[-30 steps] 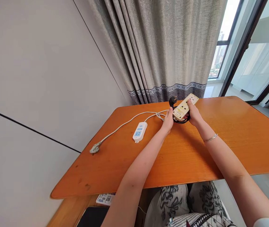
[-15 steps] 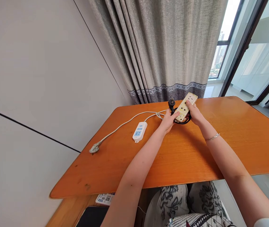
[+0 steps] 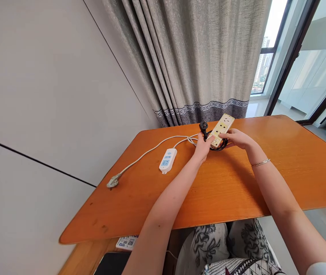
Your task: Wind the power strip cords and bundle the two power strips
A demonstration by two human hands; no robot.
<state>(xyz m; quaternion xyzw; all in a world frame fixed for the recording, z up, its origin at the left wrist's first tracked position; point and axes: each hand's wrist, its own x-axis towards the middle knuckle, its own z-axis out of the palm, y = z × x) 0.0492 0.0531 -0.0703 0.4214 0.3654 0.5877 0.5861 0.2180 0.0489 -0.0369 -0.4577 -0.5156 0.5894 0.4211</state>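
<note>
A yellowed power strip [image 3: 222, 126] is held at a tilt over the table's far half. My left hand [image 3: 203, 147] grips its near end, thumb on top, together with a black cord whose black plug [image 3: 203, 126] sticks up beside the strip. My right hand [image 3: 236, 138] pinches the strip's right edge near the lower sockets, thumb on top and fingers underneath. Loops of the black cord [image 3: 223, 145] hang below the strip, partly hidden by the hands. To the left lies a white power strip [image 3: 168, 160] with blue socket panels, touched by neither hand.
The white strip's cord [image 3: 151, 148] curves left across the orange wooden table [image 3: 231, 191] to a pale plug [image 3: 113, 181]. A wall [image 3: 37, 95] stands at the left, a grey curtain [image 3: 200, 57] behind. Below the near edge lies a dark flat object [image 3: 113, 263].
My right hand has slid down the yellowed strip toward its near end, uncovering the upper sockets. The strip and black plug have shifted slightly left in view.
</note>
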